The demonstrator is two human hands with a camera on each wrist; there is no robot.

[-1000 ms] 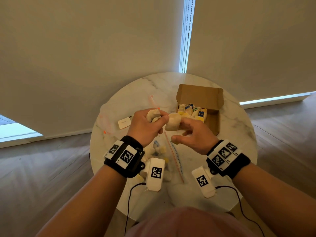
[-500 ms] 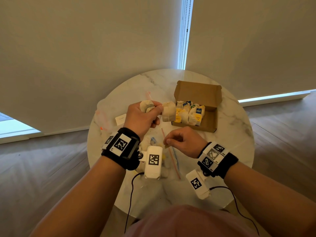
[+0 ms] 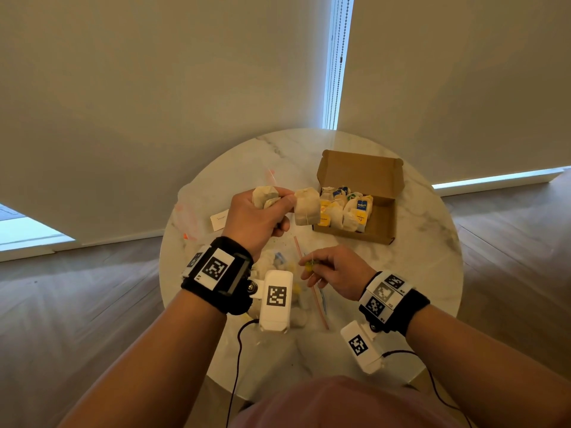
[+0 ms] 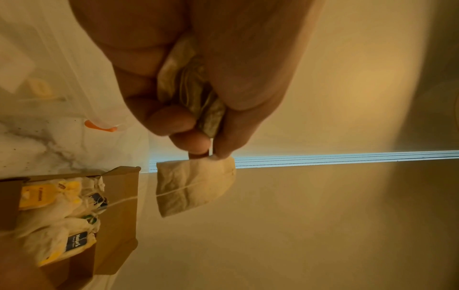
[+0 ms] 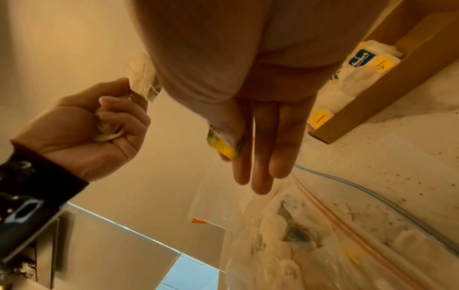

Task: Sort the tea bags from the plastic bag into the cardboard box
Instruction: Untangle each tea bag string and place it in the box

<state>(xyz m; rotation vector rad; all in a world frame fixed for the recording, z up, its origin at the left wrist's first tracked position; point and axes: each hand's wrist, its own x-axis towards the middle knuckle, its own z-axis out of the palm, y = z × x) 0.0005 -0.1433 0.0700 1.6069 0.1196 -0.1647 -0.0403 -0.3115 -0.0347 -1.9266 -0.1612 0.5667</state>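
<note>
My left hand (image 3: 262,211) is raised over the table and grips a wad of tea bags (image 3: 265,196) in its fist, while thumb and forefinger pinch one hanging tea bag (image 3: 306,206) (image 4: 193,186) just left of the cardboard box (image 3: 383,223). A thin string runs from that bag down to a yellow tag (image 3: 308,265) (image 5: 223,150), which my right hand (image 3: 333,270) pinches between thumb and forefinger, other fingers straight. The box holds several tea bags with yellow and blue tags (image 3: 346,211). The clear plastic bag (image 3: 309,304) (image 5: 335,235) with more tea bags lies below my hands.
The round marble table (image 3: 417,273) stands against pale roller blinds. A small white card (image 3: 218,219) and a second clear bag with an orange tab (image 3: 188,217) lie at the table's left. Tea dust specks the marble near the box.
My right hand let go of the tea bag and drew back toward me and down, pulling its tag and string away. My left hand stayed raised, with the bag hanging from it.
</note>
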